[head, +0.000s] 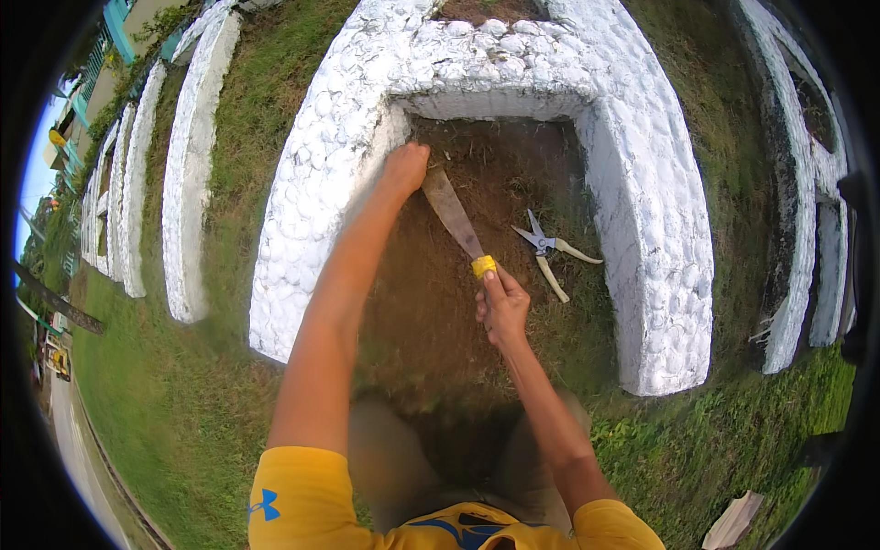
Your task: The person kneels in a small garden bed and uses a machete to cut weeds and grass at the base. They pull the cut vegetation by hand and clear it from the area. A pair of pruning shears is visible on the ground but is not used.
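Observation:
In my right hand [503, 302] is the handle of a machete [452, 210], bound with yellow tape at the blade end. Its broad, dirt-stained blade slants up and left to just beside my left hand [408, 167]. That hand is closed in a fist at the upper left inner corner of a white-painted, cobbled letter A [323, 158]; whether its fingers hold anything is hidden. Pruning shears [543, 244] with cream handles lie spread on the ground, right of the blade. Brown bare soil [419, 295] with thin dry grass fills the space between the letter's legs.
More white raised letters stand to the left [189, 172] and right [797, 172]. Grass [151, 385] surrounds them. A pale flat piece [733, 520] lies at the lower right. Farther left are a road [72, 440] and a yellow vehicle [58, 359].

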Action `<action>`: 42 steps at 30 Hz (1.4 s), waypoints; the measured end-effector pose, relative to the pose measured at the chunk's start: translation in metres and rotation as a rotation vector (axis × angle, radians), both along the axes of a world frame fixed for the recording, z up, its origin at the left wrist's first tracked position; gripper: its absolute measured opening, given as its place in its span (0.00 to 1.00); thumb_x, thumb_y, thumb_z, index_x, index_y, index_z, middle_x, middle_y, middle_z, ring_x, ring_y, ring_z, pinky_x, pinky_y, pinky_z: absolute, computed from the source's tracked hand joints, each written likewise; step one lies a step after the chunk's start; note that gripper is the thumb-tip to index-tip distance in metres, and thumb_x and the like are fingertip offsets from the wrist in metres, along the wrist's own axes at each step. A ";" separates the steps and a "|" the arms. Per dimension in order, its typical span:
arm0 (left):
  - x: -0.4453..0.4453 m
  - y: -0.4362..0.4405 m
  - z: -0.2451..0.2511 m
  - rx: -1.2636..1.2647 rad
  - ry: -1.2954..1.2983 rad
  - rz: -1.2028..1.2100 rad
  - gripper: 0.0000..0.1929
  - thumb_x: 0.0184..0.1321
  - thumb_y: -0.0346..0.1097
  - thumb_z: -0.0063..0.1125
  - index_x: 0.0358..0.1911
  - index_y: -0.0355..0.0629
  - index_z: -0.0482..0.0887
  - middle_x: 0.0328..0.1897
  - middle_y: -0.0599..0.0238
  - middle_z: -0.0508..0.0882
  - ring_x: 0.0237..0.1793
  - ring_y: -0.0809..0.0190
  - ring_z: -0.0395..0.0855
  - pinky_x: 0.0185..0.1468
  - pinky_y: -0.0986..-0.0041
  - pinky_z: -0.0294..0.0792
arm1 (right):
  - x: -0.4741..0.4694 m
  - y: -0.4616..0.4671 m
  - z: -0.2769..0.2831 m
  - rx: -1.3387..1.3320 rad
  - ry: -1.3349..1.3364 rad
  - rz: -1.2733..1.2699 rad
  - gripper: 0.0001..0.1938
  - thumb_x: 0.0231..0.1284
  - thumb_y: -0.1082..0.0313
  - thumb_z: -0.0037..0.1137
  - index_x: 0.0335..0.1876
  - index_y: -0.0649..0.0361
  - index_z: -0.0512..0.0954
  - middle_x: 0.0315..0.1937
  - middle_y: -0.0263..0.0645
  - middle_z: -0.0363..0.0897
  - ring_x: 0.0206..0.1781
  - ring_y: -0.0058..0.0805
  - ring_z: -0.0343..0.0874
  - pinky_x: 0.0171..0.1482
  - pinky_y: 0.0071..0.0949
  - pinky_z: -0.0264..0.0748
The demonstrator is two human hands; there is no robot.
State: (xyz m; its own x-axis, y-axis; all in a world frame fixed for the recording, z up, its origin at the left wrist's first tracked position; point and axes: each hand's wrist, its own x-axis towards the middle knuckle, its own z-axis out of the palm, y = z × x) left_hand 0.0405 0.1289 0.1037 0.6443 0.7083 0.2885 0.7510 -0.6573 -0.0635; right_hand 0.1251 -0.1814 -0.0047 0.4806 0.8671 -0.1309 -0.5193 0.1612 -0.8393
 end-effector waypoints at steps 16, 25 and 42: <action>-0.023 -0.051 -0.036 -0.301 -0.602 0.103 0.07 0.63 0.29 0.54 0.39 0.35 0.84 0.39 0.44 0.85 0.41 0.43 0.83 0.47 0.55 0.73 | 0.026 0.021 0.024 -0.020 -0.330 0.011 0.25 0.65 0.62 0.61 0.64 0.63 0.72 0.25 0.29 0.76 0.17 0.13 0.68 0.18 0.20 0.65; -0.041 -0.082 -0.048 -0.129 -0.363 0.125 0.13 0.67 0.38 0.54 0.41 0.32 0.82 0.40 0.42 0.83 0.41 0.41 0.83 0.42 0.54 0.75 | 0.064 -0.040 -0.005 -0.047 -0.423 -0.036 0.25 0.64 0.65 0.61 0.64 0.65 0.72 0.26 0.29 0.77 0.18 0.13 0.68 0.19 0.18 0.64; -0.008 -0.036 0.003 -0.222 -0.538 0.371 0.12 0.63 0.38 0.50 0.45 0.44 0.84 0.42 0.47 0.86 0.45 0.42 0.83 0.49 0.53 0.74 | 0.036 0.001 0.024 -0.088 -0.158 -0.036 0.23 0.65 0.64 0.59 0.63 0.66 0.72 0.24 0.33 0.76 0.17 0.15 0.69 0.17 0.18 0.66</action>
